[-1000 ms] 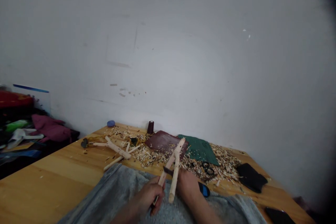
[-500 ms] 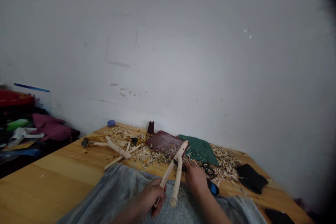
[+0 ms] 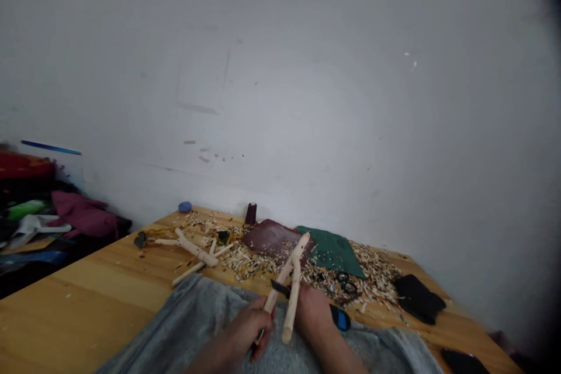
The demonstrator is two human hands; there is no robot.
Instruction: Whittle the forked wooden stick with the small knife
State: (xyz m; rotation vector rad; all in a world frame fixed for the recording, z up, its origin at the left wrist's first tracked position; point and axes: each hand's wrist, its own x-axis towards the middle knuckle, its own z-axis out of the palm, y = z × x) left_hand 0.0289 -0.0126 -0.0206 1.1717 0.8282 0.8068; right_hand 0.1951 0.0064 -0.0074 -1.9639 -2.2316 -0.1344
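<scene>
A peeled forked stick (image 3: pixel 293 280) stands tilted above the grey cloth (image 3: pixel 210 318), its joined end pointing up and away. My left hand (image 3: pixel 253 327) is wrapped round the lower part of its left prong. Closed round a knife, my right hand (image 3: pixel 313 310) is just right of the other prong. The knife's dark blade (image 3: pixel 279 287) crosses the left prong, and its black and blue handle end (image 3: pixel 340 318) sticks out beyond my fist. Part of the knife is hidden behind the right prong and my fingers.
Wood shavings (image 3: pixel 245 263) cover much of the wooden table (image 3: pixel 79 304). Another peeled branch (image 3: pixel 195 250) lies at left. Behind are a maroon sheet (image 3: pixel 272 239), a green sheet (image 3: pixel 335 254) and a thread spool (image 3: pixel 250 214). Black scissors handles (image 3: pixel 347 283) and a black pouch (image 3: pixel 419 298) lie right.
My right hand and the knife have moved toward me and left, the blade sliding down the left prong. The forked stick has shifted slightly left, still in my left hand.
</scene>
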